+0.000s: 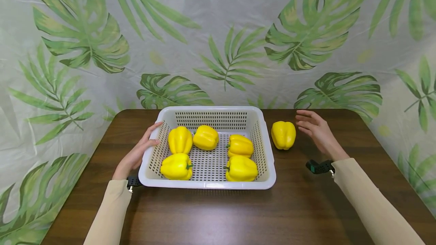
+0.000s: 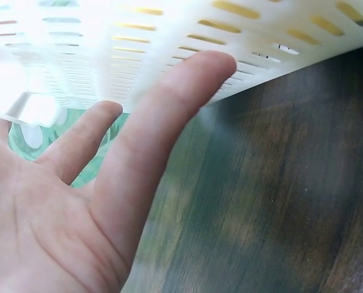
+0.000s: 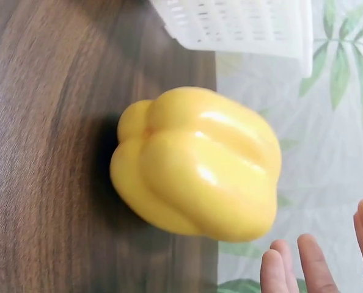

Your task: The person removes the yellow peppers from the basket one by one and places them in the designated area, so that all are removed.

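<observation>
A white plastic basket (image 1: pixel 204 185) with slotted walls holds several yellow bell peppers, among them one bell pepper (image 1: pixel 242 168) in its near right corner. My left hand (image 1: pixel 139 152) holds the basket's left side. In the head view its thumb and a finger lie at the rim, while the left wrist view shows other fingers (image 2: pixel 139 140) against the outer wall. A single yellow bell pepper (image 1: pixel 284 135) sits on the table just right of the basket. My right hand (image 1: pixel 316 131) is beside that pepper, fingers extended and apart from it in the right wrist view.
The dark wooden table (image 1: pixel 204 218) stands against a hanging cloth (image 1: pixel 238 6) with a green leaf print. A black strap device (image 1: pixel 320 166) sits on my right wrist, and another (image 1: pixel 134 181) on my left.
</observation>
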{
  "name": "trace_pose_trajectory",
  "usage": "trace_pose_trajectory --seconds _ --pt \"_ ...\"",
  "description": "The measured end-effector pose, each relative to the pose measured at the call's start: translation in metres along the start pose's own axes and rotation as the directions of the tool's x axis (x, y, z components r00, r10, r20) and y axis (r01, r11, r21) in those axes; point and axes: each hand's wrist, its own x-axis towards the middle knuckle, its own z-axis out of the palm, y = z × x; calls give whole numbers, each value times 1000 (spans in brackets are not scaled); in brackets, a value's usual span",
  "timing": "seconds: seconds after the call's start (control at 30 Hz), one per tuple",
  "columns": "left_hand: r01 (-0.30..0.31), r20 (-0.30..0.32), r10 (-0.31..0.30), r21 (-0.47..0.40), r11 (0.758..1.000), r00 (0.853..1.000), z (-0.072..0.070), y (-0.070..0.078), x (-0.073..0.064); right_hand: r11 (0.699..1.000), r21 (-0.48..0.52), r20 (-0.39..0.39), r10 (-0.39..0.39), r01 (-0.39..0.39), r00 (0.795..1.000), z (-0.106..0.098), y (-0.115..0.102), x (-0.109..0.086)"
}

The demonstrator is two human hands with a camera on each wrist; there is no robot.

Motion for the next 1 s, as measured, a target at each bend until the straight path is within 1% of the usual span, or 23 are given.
trace_pose_trajectory --seconds 0.1,0.23,0.5,0.87,1.0 --pt "-4 -1 4 -1 1000 1000 0 0 0 999 41 17 -15 15 1000 3 -2 2" --pt "-2 -6 2 5 1000 1000 0 -1 0 999 49 43 -13 11 999 11 -6 5" --pt "10 -16 -10 14 1000 1000 1 1 0 1000 23 101 -18 16 995 30 -18 10" --pt "5 -15 -5 6 1000 1000 0 -1 0 998 -55 175 -8 18 985 64 -38 19" --pt "5 -15 -5 8 1000 1000 0 -1 1 999 -40 209 -1 10 978 76 -43 23"
